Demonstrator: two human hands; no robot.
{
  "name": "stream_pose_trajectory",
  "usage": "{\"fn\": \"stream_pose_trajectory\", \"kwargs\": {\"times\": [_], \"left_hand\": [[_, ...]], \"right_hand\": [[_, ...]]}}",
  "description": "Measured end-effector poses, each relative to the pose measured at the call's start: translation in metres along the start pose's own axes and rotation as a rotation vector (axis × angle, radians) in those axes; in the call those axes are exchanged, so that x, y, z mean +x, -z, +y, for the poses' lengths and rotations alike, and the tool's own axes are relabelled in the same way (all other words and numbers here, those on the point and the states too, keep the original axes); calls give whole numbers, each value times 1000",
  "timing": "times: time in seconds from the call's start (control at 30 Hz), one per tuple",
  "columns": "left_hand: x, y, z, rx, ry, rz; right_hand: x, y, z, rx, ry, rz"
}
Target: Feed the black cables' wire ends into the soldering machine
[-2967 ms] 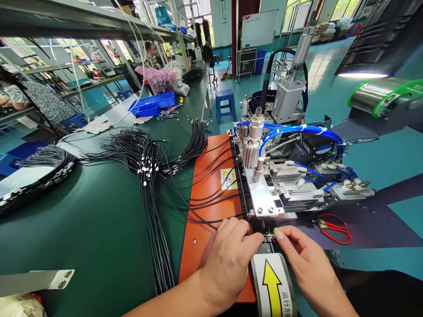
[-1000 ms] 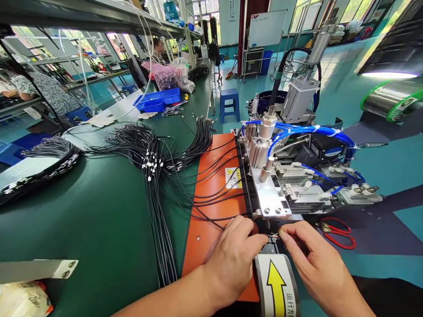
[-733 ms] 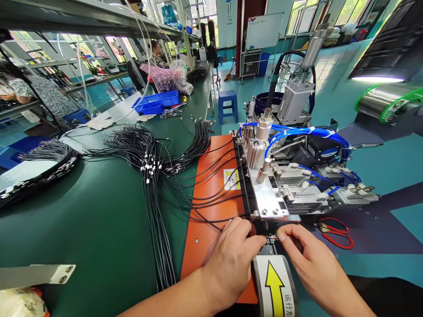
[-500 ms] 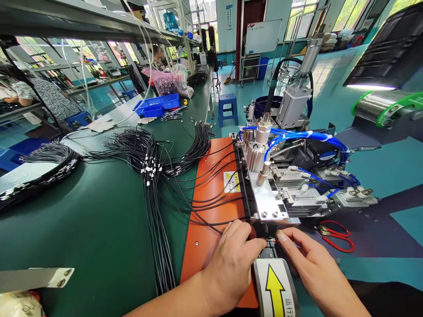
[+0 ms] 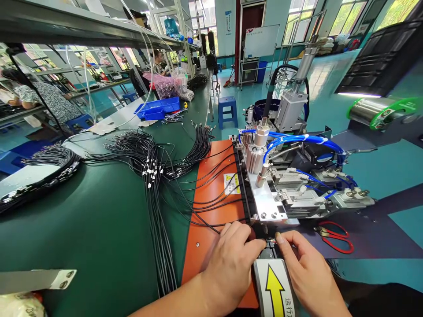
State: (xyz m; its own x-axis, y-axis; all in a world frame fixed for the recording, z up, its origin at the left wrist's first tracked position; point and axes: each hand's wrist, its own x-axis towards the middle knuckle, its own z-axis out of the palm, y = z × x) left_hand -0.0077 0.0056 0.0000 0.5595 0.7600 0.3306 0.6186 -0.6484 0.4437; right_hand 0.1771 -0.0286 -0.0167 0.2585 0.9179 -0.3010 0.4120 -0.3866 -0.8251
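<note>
My left hand [image 5: 228, 264] rests at the front of the machine with its fingers curled. A black cable [image 5: 208, 223] runs under those fingers, and its held part is hidden. Across a small gap, my right hand [image 5: 306, 264] pinches thumb and forefinger together at thin wire ends [image 5: 271, 241], only a little of which shows. Both sets of fingertips meet over a dark metal fixture [image 5: 270, 252], just below the machine's bright metal plate [image 5: 266, 202]. A grey cover with a yellow arrow [image 5: 275, 281] lies between my wrists.
Several black cables cross the orange plate [image 5: 211, 193]. A large cable bundle [image 5: 150, 167] spreads over the green table [image 5: 109, 237]. Red-handled scissors [image 5: 337, 237] lie right of the machine. Behind are a blue tray [image 5: 158, 108], a blue stool [image 5: 227, 112] and a solder-wire spool [image 5: 373, 112].
The head view has shifted slightly. My right hand has turned a little and edged left, still pinching. My left hand stays almost where it was.
</note>
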Motion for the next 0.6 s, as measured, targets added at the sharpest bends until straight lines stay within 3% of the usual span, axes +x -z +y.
{"fn": "stream_pose_trajectory", "kwargs": {"times": [0.17,0.6], "left_hand": [[0,1,2,11,30,-7],[0,12,2,59,69,-13]], "right_hand": [[7,0,8,46,19,-88],[13,5,8,130,29,-143]]}}
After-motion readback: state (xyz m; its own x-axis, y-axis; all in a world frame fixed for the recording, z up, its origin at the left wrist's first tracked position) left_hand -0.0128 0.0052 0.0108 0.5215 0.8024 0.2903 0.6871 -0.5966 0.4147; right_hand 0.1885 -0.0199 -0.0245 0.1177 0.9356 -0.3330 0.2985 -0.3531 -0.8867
